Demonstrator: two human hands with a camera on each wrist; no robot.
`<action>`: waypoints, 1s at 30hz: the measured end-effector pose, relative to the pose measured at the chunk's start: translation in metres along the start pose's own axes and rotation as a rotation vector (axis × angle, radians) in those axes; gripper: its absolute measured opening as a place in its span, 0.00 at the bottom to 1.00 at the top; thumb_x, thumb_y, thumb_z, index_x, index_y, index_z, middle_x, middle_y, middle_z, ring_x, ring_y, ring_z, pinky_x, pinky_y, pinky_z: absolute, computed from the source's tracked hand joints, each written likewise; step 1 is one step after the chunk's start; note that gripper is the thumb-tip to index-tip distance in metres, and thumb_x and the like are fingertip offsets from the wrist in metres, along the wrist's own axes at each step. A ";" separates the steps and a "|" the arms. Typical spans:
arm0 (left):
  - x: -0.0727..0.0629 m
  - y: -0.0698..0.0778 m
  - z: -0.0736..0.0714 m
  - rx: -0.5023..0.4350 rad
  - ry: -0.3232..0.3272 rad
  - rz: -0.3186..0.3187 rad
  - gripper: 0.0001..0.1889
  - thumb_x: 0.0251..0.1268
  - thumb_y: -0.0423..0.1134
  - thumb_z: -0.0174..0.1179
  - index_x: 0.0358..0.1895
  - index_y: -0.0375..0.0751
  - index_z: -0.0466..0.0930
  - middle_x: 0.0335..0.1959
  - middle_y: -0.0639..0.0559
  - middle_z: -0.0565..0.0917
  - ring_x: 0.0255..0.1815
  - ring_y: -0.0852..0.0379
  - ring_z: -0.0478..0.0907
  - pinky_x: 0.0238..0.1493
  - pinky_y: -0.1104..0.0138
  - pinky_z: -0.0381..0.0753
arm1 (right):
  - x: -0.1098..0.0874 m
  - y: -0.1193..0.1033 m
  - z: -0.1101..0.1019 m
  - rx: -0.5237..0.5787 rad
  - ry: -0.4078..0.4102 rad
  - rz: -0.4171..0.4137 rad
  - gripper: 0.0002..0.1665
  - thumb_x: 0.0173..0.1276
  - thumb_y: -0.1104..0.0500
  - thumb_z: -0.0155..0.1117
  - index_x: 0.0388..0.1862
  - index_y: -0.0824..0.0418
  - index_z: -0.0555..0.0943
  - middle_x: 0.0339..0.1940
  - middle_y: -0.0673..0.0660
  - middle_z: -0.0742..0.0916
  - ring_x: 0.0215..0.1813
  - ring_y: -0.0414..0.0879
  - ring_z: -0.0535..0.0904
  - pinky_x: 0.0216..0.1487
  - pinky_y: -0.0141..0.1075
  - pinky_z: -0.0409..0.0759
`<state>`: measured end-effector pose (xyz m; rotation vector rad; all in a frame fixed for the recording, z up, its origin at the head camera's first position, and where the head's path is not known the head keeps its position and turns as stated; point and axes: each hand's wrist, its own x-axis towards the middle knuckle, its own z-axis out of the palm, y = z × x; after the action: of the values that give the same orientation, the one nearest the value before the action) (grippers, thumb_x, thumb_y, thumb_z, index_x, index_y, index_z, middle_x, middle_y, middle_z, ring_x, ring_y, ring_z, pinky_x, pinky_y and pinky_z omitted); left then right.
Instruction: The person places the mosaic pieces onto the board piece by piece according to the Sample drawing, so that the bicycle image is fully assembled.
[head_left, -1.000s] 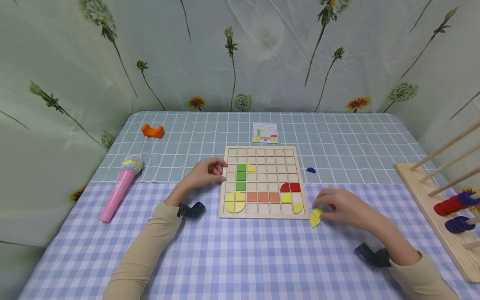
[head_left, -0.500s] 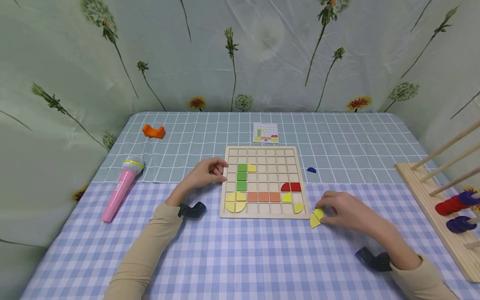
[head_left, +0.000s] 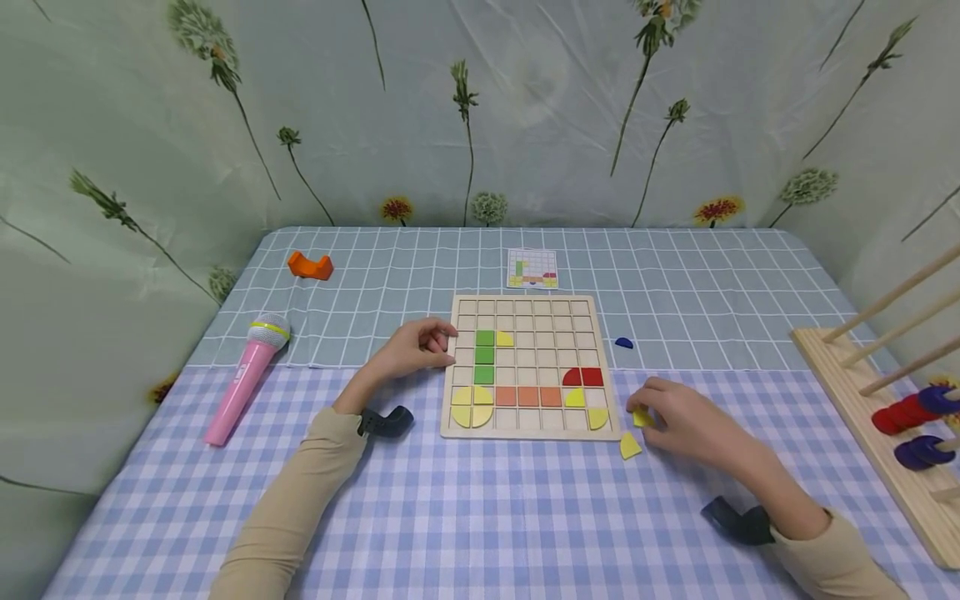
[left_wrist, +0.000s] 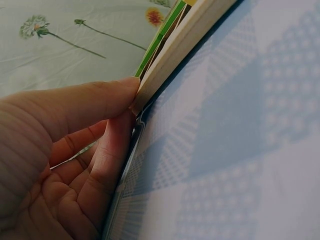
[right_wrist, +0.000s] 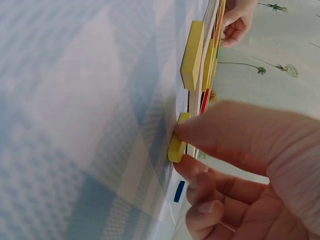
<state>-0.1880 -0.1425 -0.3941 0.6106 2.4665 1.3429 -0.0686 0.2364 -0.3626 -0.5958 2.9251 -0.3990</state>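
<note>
In the head view, a square wooden grid board (head_left: 542, 340) lies mid-table, with green, yellow, orange and red pieces in its cells. My left hand (head_left: 412, 347) is at its left edge; in the left wrist view the thumb and a finger pinch the board's edge (left_wrist: 172, 52). Off the lower right corner, my right hand (head_left: 688, 421) holds a yellow quarter-circle piece (head_left: 641, 418) between thumb and forefinger, seen closer in the right wrist view as a thick yellow block (right_wrist: 177, 148). Another yellow quarter-circle piece (head_left: 630, 447) lies on the cloth beside it.
Right of the board lies a small blue half-disc (head_left: 624, 342). Behind the board sits a pattern card (head_left: 532, 268). A pink microphone (head_left: 246, 383) and an orange block (head_left: 311, 266) lie at left. A wooden stand with rods and rings (head_left: 870, 442) stands at right.
The right hand has drawn one yellow quarter-circle piece slightly up and right, away from the other, which stays on the cloth. My left hand has kept its place on the board.
</note>
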 end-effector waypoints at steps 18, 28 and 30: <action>0.001 -0.001 0.001 -0.010 -0.001 -0.006 0.22 0.51 0.30 0.68 0.51 0.30 0.75 0.33 0.42 0.77 0.28 0.64 0.71 0.32 0.77 0.73 | 0.011 0.000 0.001 0.034 0.123 -0.121 0.13 0.49 0.66 0.68 0.37 0.59 0.84 0.29 0.47 0.78 0.27 0.35 0.65 0.28 0.25 0.66; 0.000 0.000 0.000 -0.004 -0.001 -0.008 0.22 0.51 0.30 0.67 0.51 0.29 0.75 0.33 0.41 0.77 0.28 0.63 0.71 0.32 0.77 0.73 | 0.027 -0.011 0.000 0.088 0.085 -0.129 0.13 0.51 0.65 0.68 0.38 0.59 0.84 0.32 0.50 0.81 0.28 0.36 0.68 0.28 0.25 0.68; 0.000 0.000 0.000 -0.006 -0.003 -0.009 0.22 0.51 0.30 0.67 0.51 0.29 0.75 0.33 0.41 0.77 0.28 0.63 0.71 0.32 0.77 0.73 | 0.030 -0.012 0.000 0.094 0.078 -0.139 0.12 0.51 0.66 0.67 0.38 0.59 0.84 0.33 0.50 0.82 0.28 0.36 0.68 0.27 0.25 0.68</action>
<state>-0.1880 -0.1420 -0.3939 0.5986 2.4587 1.3450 -0.0914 0.2140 -0.3612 -0.7896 2.9271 -0.5854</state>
